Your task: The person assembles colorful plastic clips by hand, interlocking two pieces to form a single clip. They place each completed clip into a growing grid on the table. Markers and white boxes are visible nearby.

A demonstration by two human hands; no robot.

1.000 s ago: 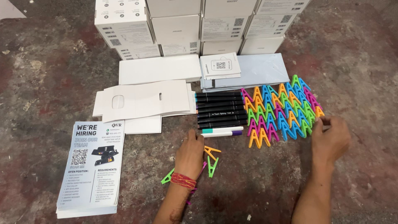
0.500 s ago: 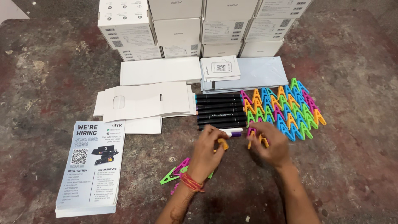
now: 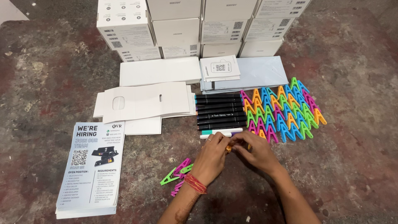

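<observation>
Both hands meet low centre on the stained concrete floor (image 3: 344,166). Left hand (image 3: 213,155), red thread band at the wrist, and right hand (image 3: 257,152) have fingers curled in and pinched together on a small orange plastic clip (image 3: 228,147); only a sliver of it shows between the fingertips, so the exact grip is hard to read. The clip sits between the two hands, just at 6 o'clock from a white marker with teal cap (image 3: 221,132).

At 12 o'clock from the hands: a row of black marker pens (image 3: 219,111) lying side by side. At 2 o'clock: a laid-out patch of bright plastic clips in pink, orange, blue and green (image 3: 286,111), touching each other in rows, the nearest ones just beside the right hand's fingers.

At 8 o'clock from the left hand: a few loose green and pink plastic clips (image 3: 179,173) on the floor, near the wrist.

At 9 o'clock, well apart: a stack of pale blue printed flyers (image 3: 92,168). At 11 o'clock: flat white cardboard sheets (image 3: 145,101), overlapping. At 12 o'clock, farther: pale blue-grey envelopes (image 3: 259,72) with a small white booklet (image 3: 219,68) on top. Behind all: stacked white cardboard boxes (image 3: 178,29).
</observation>
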